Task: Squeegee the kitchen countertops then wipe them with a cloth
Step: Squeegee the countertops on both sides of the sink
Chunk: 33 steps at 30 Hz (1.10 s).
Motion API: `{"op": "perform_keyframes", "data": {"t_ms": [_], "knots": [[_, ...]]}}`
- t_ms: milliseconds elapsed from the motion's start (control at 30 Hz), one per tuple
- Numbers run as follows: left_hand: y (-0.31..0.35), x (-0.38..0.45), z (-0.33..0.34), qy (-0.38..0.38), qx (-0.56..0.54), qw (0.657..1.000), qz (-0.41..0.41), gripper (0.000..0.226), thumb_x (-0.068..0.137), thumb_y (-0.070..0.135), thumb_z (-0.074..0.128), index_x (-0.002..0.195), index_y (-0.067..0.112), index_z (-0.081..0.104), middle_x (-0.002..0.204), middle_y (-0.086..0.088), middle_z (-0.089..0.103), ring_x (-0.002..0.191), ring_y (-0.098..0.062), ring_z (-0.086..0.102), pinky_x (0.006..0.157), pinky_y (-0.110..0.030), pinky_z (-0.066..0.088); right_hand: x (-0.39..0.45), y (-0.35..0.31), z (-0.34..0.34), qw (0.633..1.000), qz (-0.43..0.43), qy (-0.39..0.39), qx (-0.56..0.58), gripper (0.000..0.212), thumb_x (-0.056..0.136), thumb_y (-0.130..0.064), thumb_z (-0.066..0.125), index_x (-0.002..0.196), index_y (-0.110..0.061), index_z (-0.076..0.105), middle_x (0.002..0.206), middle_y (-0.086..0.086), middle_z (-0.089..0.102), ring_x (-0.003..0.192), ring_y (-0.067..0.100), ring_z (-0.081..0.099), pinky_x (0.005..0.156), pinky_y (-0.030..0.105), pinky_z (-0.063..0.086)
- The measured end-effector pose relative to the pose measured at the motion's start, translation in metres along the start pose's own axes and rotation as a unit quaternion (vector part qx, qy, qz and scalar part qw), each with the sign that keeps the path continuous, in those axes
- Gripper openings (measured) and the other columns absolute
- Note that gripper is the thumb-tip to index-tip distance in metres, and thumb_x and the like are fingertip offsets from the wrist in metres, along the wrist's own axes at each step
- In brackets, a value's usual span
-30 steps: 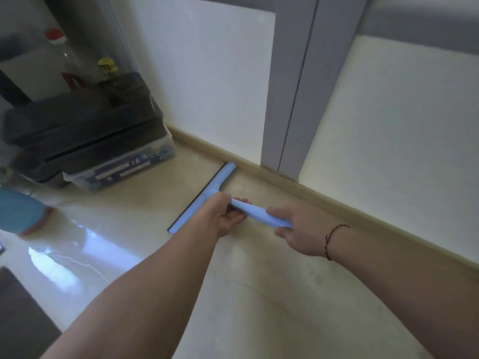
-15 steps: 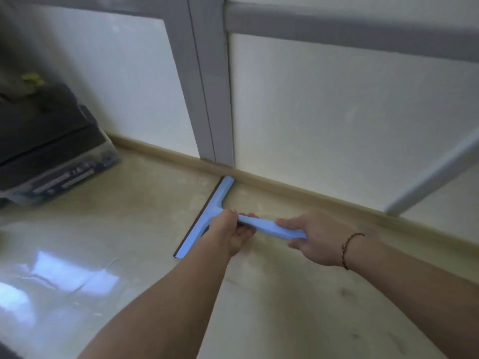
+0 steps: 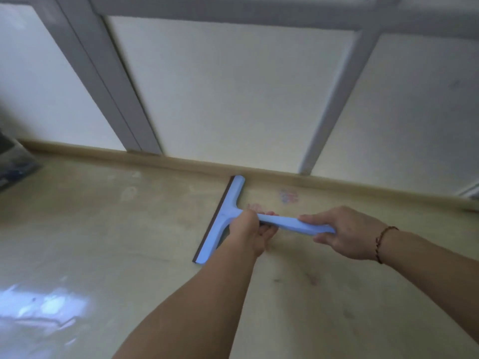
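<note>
The worktop [image 3: 103,229] fills the lower frame, pale and glossy, meeting a low upstand below the grey-framed panels [image 3: 228,99] across the top. On it, just right of centre, lies the blue squeegee [image 3: 223,218]. Its blade runs from the upstand down towards lower left, dark rubber edge facing left, while the handle reaches right, roughly crosswise to the blade. The left hand [image 3: 252,229] grips the handle's neck right behind the blade, so it sits nearer the working edge; the right hand [image 3: 339,233] is wrapped around the handle's far end. Faint reddish marks [image 3: 287,196] lie just right of the blade, though blur makes them hard to read. The next stroke probably runs crosswise to the blade.
</note>
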<state>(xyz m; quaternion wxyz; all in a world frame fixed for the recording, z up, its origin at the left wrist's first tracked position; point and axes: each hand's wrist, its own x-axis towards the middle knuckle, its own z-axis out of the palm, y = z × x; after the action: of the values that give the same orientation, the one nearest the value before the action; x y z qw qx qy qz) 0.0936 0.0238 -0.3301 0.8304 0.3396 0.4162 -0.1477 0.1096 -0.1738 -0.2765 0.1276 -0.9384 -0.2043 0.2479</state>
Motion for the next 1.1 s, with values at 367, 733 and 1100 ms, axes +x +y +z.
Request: {"op": "perform_keyframes", "data": {"t_ms": [367, 733, 1100], "knots": [[-0.079, -0.008, 0.074, -0.022, 0.009, 0.999, -0.023, 0.024, 0.103, 0.016, 0.031, 0.090, 0.005, 0.047, 0.088, -0.013, 0.062, 0.074, -0.023, 0.063, 0.059, -0.035, 0.050, -0.060, 0.097, -0.007, 0.999, 0.033, 0.017, 0.014, 0.051, 0.089, -0.031, 0.067, 0.132, -0.053, 0.048, 0.140, -0.010, 0.054, 0.126, 0.012, 0.052, 0.108, 0.033, 0.040], [-0.182, -0.010, 0.167, -0.093, 0.032, 0.992, -0.083, 0.027, 0.099, 0.012, 0.031, 0.117, 0.000, 0.047, 0.094, -0.015, 0.063, 0.077, -0.023, 0.066, 0.044, -0.029, 0.055, -0.155, 0.191, -0.027, 0.992, 0.112, 0.051, 0.033, 0.052, 0.088, -0.018, 0.070, 0.131, -0.041, 0.052, 0.136, -0.007, 0.058, 0.122, 0.013, 0.055, 0.102, 0.022, 0.038], [-0.245, -0.024, 0.236, -0.135, 0.084, 0.981, -0.115, 0.017, 0.099, 0.012, 0.032, 0.102, 0.004, 0.047, 0.089, -0.014, 0.063, 0.071, -0.021, 0.063, 0.044, -0.029, 0.054, -0.217, 0.245, -0.038, 0.981, 0.184, 0.056, 0.005, 0.048, 0.091, -0.018, 0.066, 0.136, -0.027, 0.053, 0.127, 0.011, 0.062, 0.096, 0.010, 0.047, 0.080, 0.016, 0.028]]}}
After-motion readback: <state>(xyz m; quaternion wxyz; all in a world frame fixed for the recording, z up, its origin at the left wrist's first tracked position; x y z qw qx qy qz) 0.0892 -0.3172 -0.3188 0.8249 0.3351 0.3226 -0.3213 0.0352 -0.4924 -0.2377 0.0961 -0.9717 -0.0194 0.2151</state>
